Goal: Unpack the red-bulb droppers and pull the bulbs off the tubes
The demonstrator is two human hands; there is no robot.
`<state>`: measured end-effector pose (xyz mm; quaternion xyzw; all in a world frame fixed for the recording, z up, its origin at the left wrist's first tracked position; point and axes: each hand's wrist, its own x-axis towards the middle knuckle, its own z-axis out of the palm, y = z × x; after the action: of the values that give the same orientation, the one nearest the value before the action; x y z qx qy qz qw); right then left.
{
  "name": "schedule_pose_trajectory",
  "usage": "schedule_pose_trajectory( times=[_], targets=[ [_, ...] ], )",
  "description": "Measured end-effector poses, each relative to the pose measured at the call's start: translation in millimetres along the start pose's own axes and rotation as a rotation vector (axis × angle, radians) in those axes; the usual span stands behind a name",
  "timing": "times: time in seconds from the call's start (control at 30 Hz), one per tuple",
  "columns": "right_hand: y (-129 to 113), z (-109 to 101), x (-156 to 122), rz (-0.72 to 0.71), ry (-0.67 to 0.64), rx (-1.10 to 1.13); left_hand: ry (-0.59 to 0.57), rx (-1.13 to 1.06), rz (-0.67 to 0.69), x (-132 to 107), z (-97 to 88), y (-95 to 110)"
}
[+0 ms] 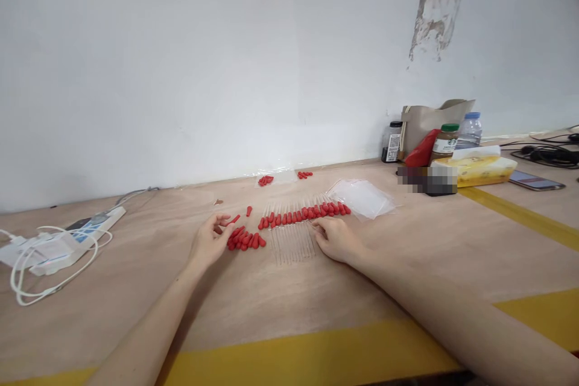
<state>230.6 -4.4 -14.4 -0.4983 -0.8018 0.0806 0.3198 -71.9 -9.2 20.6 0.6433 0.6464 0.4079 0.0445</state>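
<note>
Between the thumb and fingers of my left hand [211, 238] is a red rubber dropper bulb [234, 219], held over a pile of loose red bulbs [246, 239]. Another bulb [249, 211] lies by itself just beyond. My right hand [335, 239] is closed, fingertips pinched at the right end of a row of thin clear glass tubes [292, 246]; the tube at the fingertips is mostly hidden. Behind those tubes runs a row of droppers with red bulbs fitted [303, 215], their clear stems pointing toward the wall.
Clear plastic bags [364, 198] lie right of the droppers. Small bags with red bulbs [266, 180] rest by the wall. A power strip with white cables [76, 241] is at left. A tissue pack [474, 170], jars [446, 140], a bottle [470, 129] and a phone [537, 180] are at right.
</note>
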Motion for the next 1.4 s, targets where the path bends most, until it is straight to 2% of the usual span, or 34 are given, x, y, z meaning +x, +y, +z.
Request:
schedule_pose_trajectory(
  times=[0.23, 0.4, 0.53, 0.63, 0.77, 0.87, 1.0, 1.17, 1.3, 1.4],
  targets=[
    [-6, 4, 2, 0.032, 0.012, 0.093, -0.091, 0.050, 0.034, -2, 6.1, 0],
    [-6, 5, 2, 0.041, 0.021, 0.128, -0.149, 0.129, 0.051, -4, 5.3, 7],
    [-4, 8, 1, 0.011, 0.036, 0.107, -0.170, 0.206, 0.028, -6, 4.0, 9],
    [-3, 9, 1, 0.003, 0.071, 0.090, -0.137, 0.201, 0.024, -5, 1.9, 10],
    [-3, 10, 1, 0.001, 0.077, 0.090, -0.094, 0.269, 0.082, 3, 1.3, 18],
    [-3, 11, 1, -0.001, 0.065, 0.096, -0.186, 0.442, 0.139, 15, 8.3, 32],
    [-3, 11, 2, 0.026, 0.045, 0.107, -0.362, 0.621, 0.054, 37, 28.6, 49],
    [-4, 10, 3, 0.048, 0.028, 0.126, -0.474, 0.646, -0.082, 59, 50.7, 55],
    [-5, 9, 3, 0.044, 0.029, 0.125, -0.516, 0.642, -0.109, 63, 52.1, 57],
    [-5, 8, 3, 0.042, 0.033, 0.137, -0.463, 0.675, -0.084, 59, 43.5, 59]
  ],
)
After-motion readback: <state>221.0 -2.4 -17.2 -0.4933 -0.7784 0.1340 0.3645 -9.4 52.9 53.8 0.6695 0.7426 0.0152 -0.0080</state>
